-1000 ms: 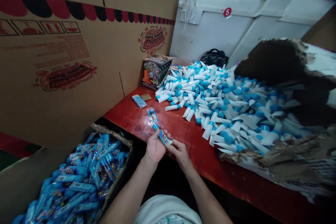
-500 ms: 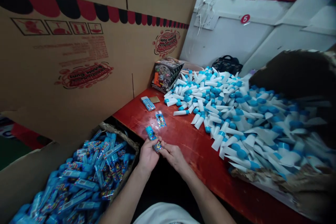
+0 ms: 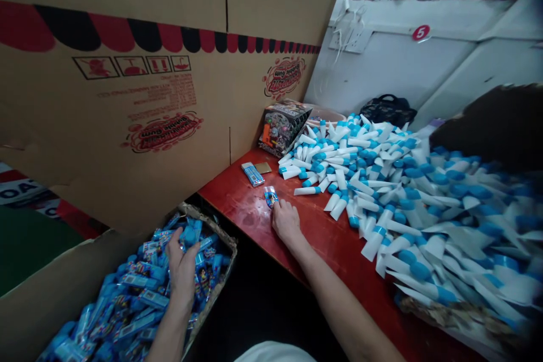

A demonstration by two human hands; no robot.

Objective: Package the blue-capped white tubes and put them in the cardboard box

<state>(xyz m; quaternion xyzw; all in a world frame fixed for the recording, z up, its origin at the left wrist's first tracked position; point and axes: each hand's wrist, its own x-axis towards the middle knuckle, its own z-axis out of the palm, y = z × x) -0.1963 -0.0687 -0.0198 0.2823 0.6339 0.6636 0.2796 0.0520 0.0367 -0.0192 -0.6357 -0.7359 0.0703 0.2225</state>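
Right-hand fingers (image 3: 280,209) right up against a small blue blister packet (image 3: 270,196), grip unclear. Packet flat on the red counter (image 3: 237,201) just past the fingertips, long axis slanting away toward the printed carton (image 3: 169,96). A slip could flick it into the loose white tubes (image 3: 339,198) nearby. Left-hand fingers (image 3: 182,243) curled among packets in the basket (image 3: 224,243), hold unclear.

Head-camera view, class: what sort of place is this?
Probably a small sweet-packing workshop: heaps of blue-capped white tubes on a red table, a box of wrapped blue packets, and a Bubble Gum carton.
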